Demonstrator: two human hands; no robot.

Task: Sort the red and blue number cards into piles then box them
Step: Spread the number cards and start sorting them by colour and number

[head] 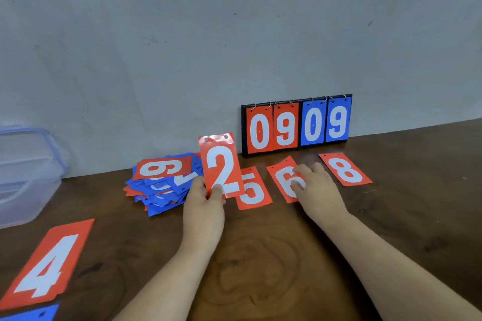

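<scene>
My left hand point(204, 206) pinches the bottom edge of a red card marked 2 point(220, 164) and holds it upright above the table. My right hand point(317, 189) rests with its fingers on a red 6 card point(283, 180) lying flat. A red 5 card point(253, 190) lies between the two hands, partly behind the 2. A red 8 card point(345, 169) lies to the right. A mixed heap of blue and red cards point(161, 185) sits left of my left hand. A red 4 card point(49, 263) lies at the near left, with a blue card's corner point(31, 314) below it.
A clear plastic box with a blue rim point(28, 172) stands at the far left on the brown table point(260, 255). A black scoreboard stand point(297, 125) reading 0 9 0 9 leans against the grey wall.
</scene>
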